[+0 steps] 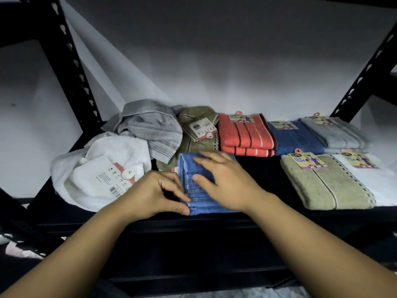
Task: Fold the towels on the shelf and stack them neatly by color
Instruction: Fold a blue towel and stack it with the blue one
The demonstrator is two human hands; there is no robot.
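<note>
At the front edge of the dark metal shelf (253,168), the folded blue terry towel (194,190) lies under both hands: the left hand (150,192) pinches its near left corner, the right hand (227,181) lies flat on top, fingers straight. I would press the layers square first, keeping the corner pinch firm, then carry it to the folded blue stack (296,137) at the back (beside the orange striped towels (247,134)), edges aligned.
</note>
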